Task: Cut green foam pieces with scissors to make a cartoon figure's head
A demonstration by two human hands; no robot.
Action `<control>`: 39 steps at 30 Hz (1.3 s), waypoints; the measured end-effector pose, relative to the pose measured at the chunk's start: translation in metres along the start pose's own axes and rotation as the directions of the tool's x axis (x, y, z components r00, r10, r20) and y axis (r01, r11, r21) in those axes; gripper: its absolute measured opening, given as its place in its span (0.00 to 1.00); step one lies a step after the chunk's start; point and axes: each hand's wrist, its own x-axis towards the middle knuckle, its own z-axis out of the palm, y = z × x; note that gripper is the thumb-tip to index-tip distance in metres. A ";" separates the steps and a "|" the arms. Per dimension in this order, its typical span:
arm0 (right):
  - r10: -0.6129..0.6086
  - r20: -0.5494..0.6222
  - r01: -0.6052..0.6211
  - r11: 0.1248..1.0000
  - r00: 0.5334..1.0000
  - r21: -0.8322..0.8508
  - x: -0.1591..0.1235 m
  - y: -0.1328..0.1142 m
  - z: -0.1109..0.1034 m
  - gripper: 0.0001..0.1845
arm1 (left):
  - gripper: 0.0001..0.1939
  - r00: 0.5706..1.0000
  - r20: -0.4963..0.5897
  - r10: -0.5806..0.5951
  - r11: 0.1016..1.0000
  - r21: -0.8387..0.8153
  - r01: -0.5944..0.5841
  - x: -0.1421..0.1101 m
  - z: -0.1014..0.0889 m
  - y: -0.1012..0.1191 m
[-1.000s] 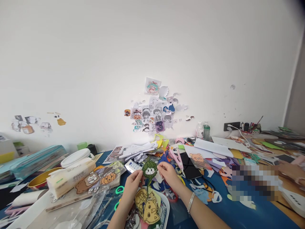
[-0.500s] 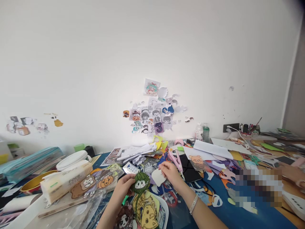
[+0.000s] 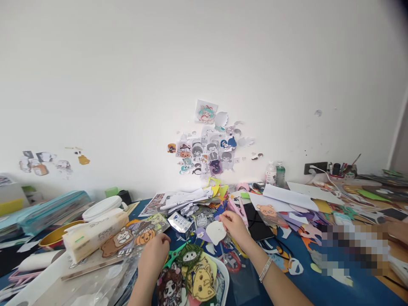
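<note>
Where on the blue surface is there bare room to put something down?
Most room: the blue surface between the right forearm and the pale scrap. A narrow strip also shows just left of the printed sheet. Crowded: the white tray, with overlapping cutouts, and around the right hand, amid scraps.

Left hand (image 3: 156, 250): fingertips hidden behind its own back, grip unclear; right hand (image 3: 234, 228): whether fingers pinch white cut-out (image 3: 215, 233) or only hover by it, cannot tell; both forearms (image 3: 277, 276) cut off by bottom edge; white tray (image 3: 225, 276) likewise, floor mostly covered by character cut-outs (image 3: 200, 282); green scissors (image 3: 172, 256) partly hidden among them; pixel blocks (image 3: 353, 250) mask patch of table (image 3: 296, 287) at right; co-worker's hand (image 3: 398, 228) cut off by right edge; wall drawings (image 3: 212, 151) too small for detail; bottle labels (image 3: 270, 177) unreadable
</note>
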 end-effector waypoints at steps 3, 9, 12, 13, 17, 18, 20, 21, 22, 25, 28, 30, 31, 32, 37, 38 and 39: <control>-0.006 -0.009 0.006 1.000 1.000 -0.021 0.001 0.001 -0.002 0.13 | 0.15 0.998 0.057 0.042 0.998 0.047 -0.044 0.005 0.009 -0.007; -0.013 -0.053 0.009 0.998 0.999 -0.067 0.004 -0.001 -0.010 0.15 | 0.13 0.982 0.120 0.146 0.981 0.114 -0.159 0.005 0.022 -0.011; -0.025 -0.097 0.014 0.994 0.995 -0.110 0.006 -0.005 -0.019 0.17 | 0.09 0.975 0.134 0.178 0.971 0.139 -0.197 0.005 0.023 -0.011; -0.034 -0.116 0.019 0.991 0.993 -0.131 0.006 -0.006 -0.021 0.17 | 0.08 0.974 0.134 0.183 0.969 0.145 -0.202 0.005 0.023 -0.011; -0.085 -0.155 0.046 0.969 0.984 -0.242 0.004 -0.009 -0.028 0.15 | 0.08 0.982 0.100 0.158 0.969 0.174 -0.174 0.005 0.022 -0.010; -0.096 -0.150 0.053 0.962 0.984 -0.268 0.004 -0.009 -0.028 0.15 | 0.08 0.985 0.085 0.147 0.970 0.183 -0.160 0.005 0.021 -0.010; -0.112 -0.128 0.068 0.948 0.985 -0.311 0.003 -0.009 -0.027 0.15 | 0.08 0.990 0.058 0.126 0.970 0.200 -0.135 0.004 0.020 -0.010; -0.120 -0.115 0.076 0.941 0.986 -0.328 0.003 -0.008 -0.026 0.14 | 0.08 0.992 0.050 0.120 0.970 0.207 -0.128 0.004 0.020 -0.011; -0.128 -0.103 0.086 0.935 0.986 -0.344 0.002 -0.008 -0.025 0.15 | 0.07 0.992 0.045 0.116 0.969 0.212 -0.123 0.004 0.020 -0.011; -0.152 -0.077 0.111 0.916 0.985 -0.385 0.001 -0.006 -0.023 0.15 | 0.08 0.993 0.041 0.114 0.967 0.223 -0.121 0.004 0.023 -0.012; -0.167 -0.069 0.123 0.899 0.984 -0.421 0.000 -0.005 -0.021 0.15 | 0.08 0.991 0.042 0.124 0.964 0.230 -0.130 0.005 0.027 -0.014; -0.172 -0.065 0.126 0.888 0.983 -0.442 0.000 -0.003 -0.021 0.15 | 0.08 0.991 0.038 0.131 0.963 0.232 -0.136 0.004 0.028 -0.014; -0.175 -0.063 0.129 0.882 0.982 -0.453 0.001 -0.003 -0.020 0.15 | 0.08 0.990 0.035 0.135 0.962 0.233 -0.140 0.004 0.028 -0.014; -0.179 -0.060 0.132 0.877 0.982 -0.463 0.001 -0.002 -0.020 0.15 | 0.08 0.990 0.032 0.139 0.962 0.233 -0.143 0.003 0.027 -0.013; -0.195 -0.069 0.129 0.835 0.978 -0.535 0.000 -0.004 -0.021 0.14 | 0.07 0.984 0.022 0.174 0.960 0.217 -0.175 0.000 0.020 -0.006; -0.197 -0.072 0.125 0.823 0.978 -0.554 0.000 -0.004 -0.021 0.14 | 0.07 0.982 0.018 0.187 0.960 0.209 -0.187 0.000 0.018 -0.005; -0.197 -0.073 0.121 0.810 0.978 -0.574 0.000 -0.005 -0.021 0.14 | 0.07 0.979 0.013 0.202 0.959 0.199 -0.200 -0.001 0.016 -0.003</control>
